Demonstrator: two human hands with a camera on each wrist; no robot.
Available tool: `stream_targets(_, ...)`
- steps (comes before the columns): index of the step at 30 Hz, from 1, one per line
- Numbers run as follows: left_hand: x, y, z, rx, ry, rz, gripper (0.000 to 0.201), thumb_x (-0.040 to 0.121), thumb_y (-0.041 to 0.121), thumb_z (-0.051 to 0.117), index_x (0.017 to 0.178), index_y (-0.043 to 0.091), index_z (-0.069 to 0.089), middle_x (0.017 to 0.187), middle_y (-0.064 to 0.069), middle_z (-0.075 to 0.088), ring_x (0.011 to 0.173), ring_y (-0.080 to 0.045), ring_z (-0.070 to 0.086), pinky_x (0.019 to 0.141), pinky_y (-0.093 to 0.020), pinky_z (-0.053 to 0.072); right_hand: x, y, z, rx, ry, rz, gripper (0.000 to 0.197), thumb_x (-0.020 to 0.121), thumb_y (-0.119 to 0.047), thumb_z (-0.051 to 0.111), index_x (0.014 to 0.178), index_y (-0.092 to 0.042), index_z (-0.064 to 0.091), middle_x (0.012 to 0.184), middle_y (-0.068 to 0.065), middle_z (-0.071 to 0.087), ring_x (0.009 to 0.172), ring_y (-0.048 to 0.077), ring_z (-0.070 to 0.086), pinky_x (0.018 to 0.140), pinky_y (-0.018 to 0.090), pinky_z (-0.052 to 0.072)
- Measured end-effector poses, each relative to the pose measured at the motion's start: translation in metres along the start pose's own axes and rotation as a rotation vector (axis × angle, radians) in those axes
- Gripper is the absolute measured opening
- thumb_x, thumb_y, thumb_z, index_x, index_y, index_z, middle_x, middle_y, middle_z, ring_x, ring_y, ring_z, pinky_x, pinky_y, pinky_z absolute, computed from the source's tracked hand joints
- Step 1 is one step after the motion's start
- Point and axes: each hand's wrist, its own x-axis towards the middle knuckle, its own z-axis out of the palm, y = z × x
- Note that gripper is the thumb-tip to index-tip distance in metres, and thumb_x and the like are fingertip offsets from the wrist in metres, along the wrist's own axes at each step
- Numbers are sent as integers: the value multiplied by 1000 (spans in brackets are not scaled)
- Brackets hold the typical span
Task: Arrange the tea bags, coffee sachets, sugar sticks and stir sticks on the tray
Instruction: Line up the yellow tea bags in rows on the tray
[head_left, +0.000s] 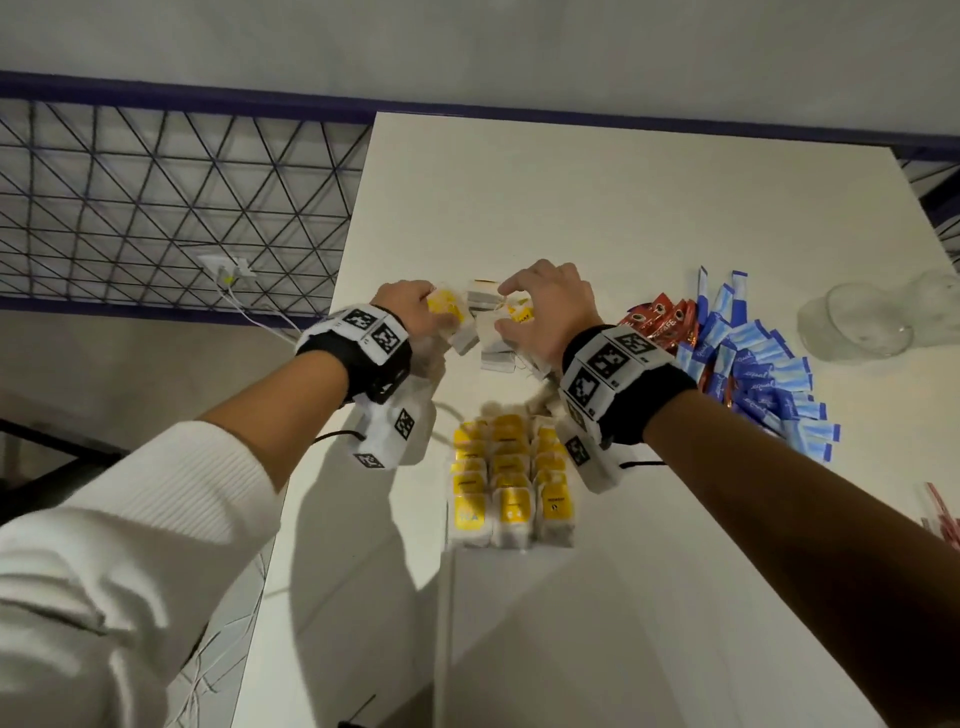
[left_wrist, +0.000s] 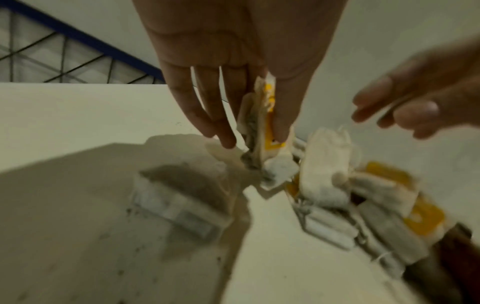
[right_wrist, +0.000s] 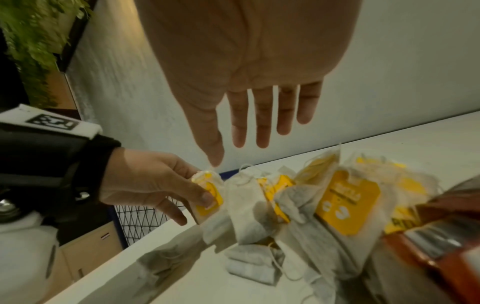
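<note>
Here, tea bag (left_wrist: 262, 123) between left fingers (left_wrist: 221, 115).

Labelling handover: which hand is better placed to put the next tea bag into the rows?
Left, probably. The left hand already pinches a tea bag between thumb and fingers, clear of the loose pile. The right hand hovers open over that pile, holding nothing.

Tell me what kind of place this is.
Probably a hotel room or office refreshment corner: a white table holds tea bags in neat rows, red coffee sachets, blue sugar sticks and a glass.
</note>
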Motion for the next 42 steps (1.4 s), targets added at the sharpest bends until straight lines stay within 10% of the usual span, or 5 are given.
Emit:
stream_targets(7, -66, -11, -15, -903, -137, -32, 17, 84, -3, 57, 76, 13, 59, 73, -2, 60, 71, -11, 57, 61, -17, 55, -44, -27, -3, 553, -27, -42, 29, 84, -22, 67, 110, -11, 60, 92, 0, 55, 71, 8, 48, 69, 17, 38)
stream_targets(15, -140, -7, -1, -1107, -227, -32, 20, 51, 8, 61, 66, 12, 49, 42, 6, 49, 40, -3, 50, 41, -11, 41, -96, -62, 18, 862, -108, 41, 33, 72, -22, 77, 73, -21, 45, 59, -4, 40, 37, 0, 40, 42, 18, 37)
stream_targets(20, -157, -25, 32, -1176, -258, -75, 18, 89, 2, 52, 88, 19, 58, 59, 8, 64, 50, -1, 60, 45, -15, 49, -119, -55, 36, 810, -210, 80, 33, 74, -22, 76, 73, -21, 43, 58, -3, 43, 34, 2, 42, 40, 21, 37)
stream_targets(33, -194, -52, 76, -1199, -438, -153, 11, 80, 28, 67, 74, 19, 65, 69, -11, 56, 66, -19, 40, 56, -28, 16, -164, -28, 65, 911, -269, 283, 37, 85, -19, 65, 59, -12, 40, 43, 2, 50, 44, 17, 45, 46, 25, 36)
stream_targets(42, -187, -47, 64, -1130, -366, -90, 14, 90, 18, 52, 89, 6, 58, 52, -1, 56, 38, -11, 47, 35, -14, 32, -173, -32, 62, 863, -392, 236, 21, 83, -19, 66, 86, 0, 57, 58, 8, 48, 54, 21, 41, 50, 23, 33)
